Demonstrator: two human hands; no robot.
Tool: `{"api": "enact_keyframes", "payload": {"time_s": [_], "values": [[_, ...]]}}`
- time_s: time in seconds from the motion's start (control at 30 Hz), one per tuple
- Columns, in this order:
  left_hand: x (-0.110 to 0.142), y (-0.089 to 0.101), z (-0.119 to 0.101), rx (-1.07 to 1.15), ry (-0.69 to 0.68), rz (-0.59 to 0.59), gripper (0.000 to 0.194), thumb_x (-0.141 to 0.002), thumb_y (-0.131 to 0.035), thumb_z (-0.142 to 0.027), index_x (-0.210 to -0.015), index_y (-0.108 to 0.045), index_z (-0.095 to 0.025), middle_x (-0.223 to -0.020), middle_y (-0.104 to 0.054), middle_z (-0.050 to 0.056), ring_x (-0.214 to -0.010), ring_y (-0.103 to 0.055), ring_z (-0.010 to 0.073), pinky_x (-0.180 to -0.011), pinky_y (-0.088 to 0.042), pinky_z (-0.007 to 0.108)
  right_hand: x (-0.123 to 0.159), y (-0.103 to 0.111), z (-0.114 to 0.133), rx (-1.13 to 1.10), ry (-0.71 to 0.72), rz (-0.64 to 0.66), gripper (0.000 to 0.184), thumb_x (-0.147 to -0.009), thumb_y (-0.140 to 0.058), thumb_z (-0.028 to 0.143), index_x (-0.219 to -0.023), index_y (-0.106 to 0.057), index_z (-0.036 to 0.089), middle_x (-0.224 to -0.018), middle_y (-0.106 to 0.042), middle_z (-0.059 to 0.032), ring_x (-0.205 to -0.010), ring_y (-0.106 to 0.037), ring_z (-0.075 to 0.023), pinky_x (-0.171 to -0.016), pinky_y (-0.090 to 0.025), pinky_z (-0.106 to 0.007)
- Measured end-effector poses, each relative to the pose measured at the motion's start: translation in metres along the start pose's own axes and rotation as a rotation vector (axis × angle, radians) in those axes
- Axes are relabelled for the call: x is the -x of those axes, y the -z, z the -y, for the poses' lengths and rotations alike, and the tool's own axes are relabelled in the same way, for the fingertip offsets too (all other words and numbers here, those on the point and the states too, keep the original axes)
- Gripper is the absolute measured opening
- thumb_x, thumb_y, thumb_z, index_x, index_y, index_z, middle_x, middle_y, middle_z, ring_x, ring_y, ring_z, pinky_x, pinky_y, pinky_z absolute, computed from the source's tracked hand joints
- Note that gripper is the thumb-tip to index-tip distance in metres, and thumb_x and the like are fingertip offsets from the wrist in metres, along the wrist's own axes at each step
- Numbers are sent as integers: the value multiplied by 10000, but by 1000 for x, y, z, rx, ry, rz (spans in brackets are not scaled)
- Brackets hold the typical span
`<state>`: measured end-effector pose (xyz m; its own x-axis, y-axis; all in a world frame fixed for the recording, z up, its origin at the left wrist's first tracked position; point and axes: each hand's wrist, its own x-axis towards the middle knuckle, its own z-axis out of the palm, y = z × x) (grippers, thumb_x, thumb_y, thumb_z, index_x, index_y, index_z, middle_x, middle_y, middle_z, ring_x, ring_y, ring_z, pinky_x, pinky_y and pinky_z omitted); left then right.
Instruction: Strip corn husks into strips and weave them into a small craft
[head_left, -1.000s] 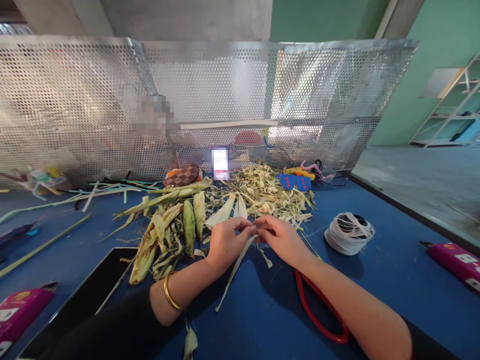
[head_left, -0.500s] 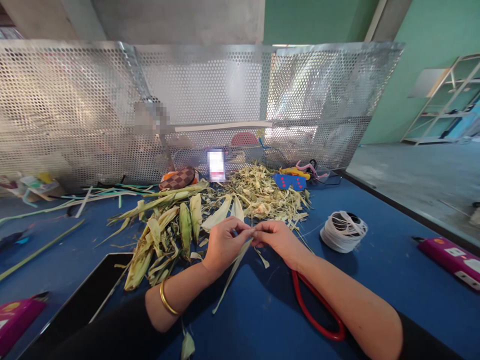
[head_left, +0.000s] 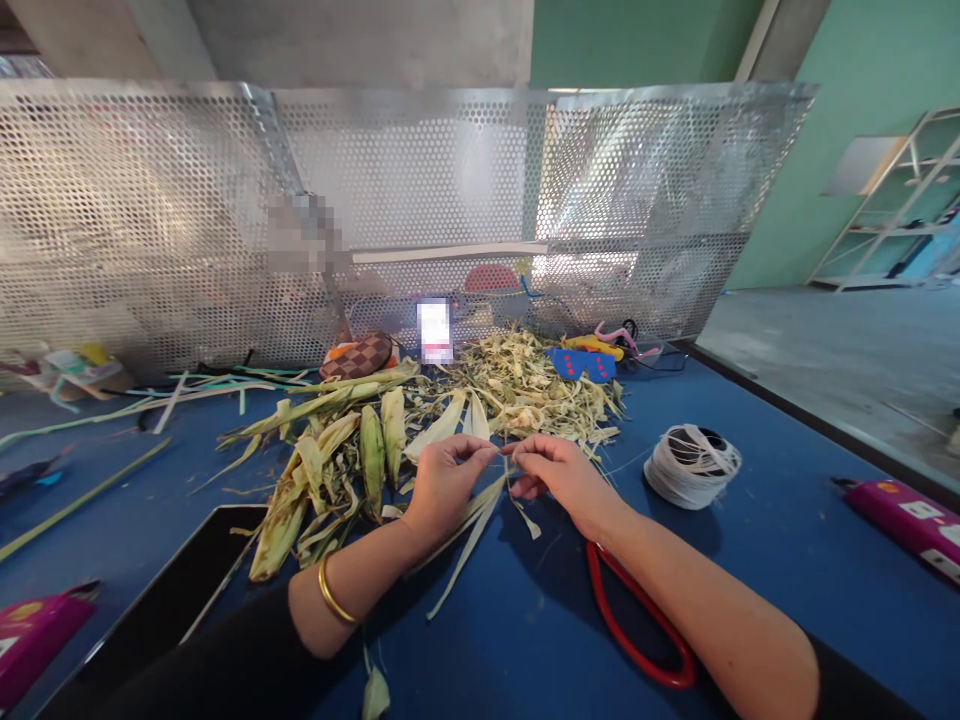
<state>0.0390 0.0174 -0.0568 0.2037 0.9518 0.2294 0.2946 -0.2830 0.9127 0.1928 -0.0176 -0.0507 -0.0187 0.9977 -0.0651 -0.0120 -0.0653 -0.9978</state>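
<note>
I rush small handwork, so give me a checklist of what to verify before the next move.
1. Left hand steady pinch: ok, thumb and index finger are together; what lies between them is too small to make out.
2. Right hand grip: cannot tell; its fingertips are close to the left hand's, but the contact is unclear.
3. Long husk strip apart from the red loop: ok, it hangs to the left of it.
4. Red loop fully in sight: not ok, the right forearm partly hides it.
5. String spool apart from both hands: ok.
</note>
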Motion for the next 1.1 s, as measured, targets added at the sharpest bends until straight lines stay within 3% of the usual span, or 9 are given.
{"api": "enact_keyframes", "payload": {"time_s": [0.07,0.17,0.3,0.4,0.5,0.63,0.77,0.9,1.1], "values": [[-4,1,6,-21,39,-16,253,-710,-587,-389,-689,-675,-153,-568,-597,-2,-557,-516,128,-539,-394,231,0,1,2,11,62,-44,129,-675,-576,296,-648,-565,171,-985,-655,-49,-479,-567,-64,-506,-427,-235],[-9,1,17,-59,90,-44,249,-699,-579,-387,-624,-621,-154,-522,-536,-20,-522,-463,114,-511,-358,227,1,2,4,-1,167,-87,125,-674,-593,283,-621,-569,172,-954,-663,-46,-476,-543,-58,-559,-445,-253],[-10,-1,21,-7,114,-14,239,-690,-579,-382,-601,-583,-160,-537,-523,-23,-537,-455,111,-505,-347,224,3,2,3,-119,184,44,138,-709,-602,302,-661,-568,177,-934,-669,-44,-577,-607,-105,-594,-452,-264],[-9,-2,16,182,197,44,230,-666,-619,-379,-656,-604,-150,-572,-547,-14,-550,-475,106,-498,-357,214,3,1,-1,-256,121,147,161,-730,-615,331,-698,-558,183,-918,-676,-40,-634,-639,-134,-620,-459,-276],[-8,-3,9,456,313,94,268,-624,-685,-386,-703,-605,-143,-603,-563,-8,-528,-479,86,-455,-334,192,0,1,-5,-275,100,130,166,-720,-630,332,-699,-574,178,-806,-670,-22,-670,-644,-145,-658,-457,-277],[-5,-3,5,695,315,210,316,-633,-699,-424,-688,-550,-151,-658,-587,-7,-458,-428,45,-403,-273,175,-2,1,-7,-238,88,101,155,-695,-637,319,-679,-579,176,-721,-643,4,-651,-625,-139,-666,-450,-279],[-3,-4,4,521,253,238,280,-704,-635,-408,-655,-501,-167,-495,-491,-53,-405,-402,54,-396,-279,181,-1,-2,-7,-186,101,111,159,-696,-625,313,-645,-562,176,-648,-603,24,-601,-590,-120,-625,-442,-268],[-1,-6,1,391,199,186,219,-715,-607,-355,-682,-485,-176,-566,-562,-34,-430,-423,59,-428,-308,189,1,-7,-8,-69,116,93,165,-722,-620,342,-718,-566,186,-637,-588,36,-571,-565,-111,-602,-457,-270],[-2,-4,4,200,-4,25,153,-691,-628,-306,-649,-573,-170,-616,-559,-21,-572,-493,104,-548,-374,227,1,-8,-8,49,84,133,259,-704,-654,385,-851,-613,176,-624,-607,24,-577,-597,-132,-623,-476,-292]]}}
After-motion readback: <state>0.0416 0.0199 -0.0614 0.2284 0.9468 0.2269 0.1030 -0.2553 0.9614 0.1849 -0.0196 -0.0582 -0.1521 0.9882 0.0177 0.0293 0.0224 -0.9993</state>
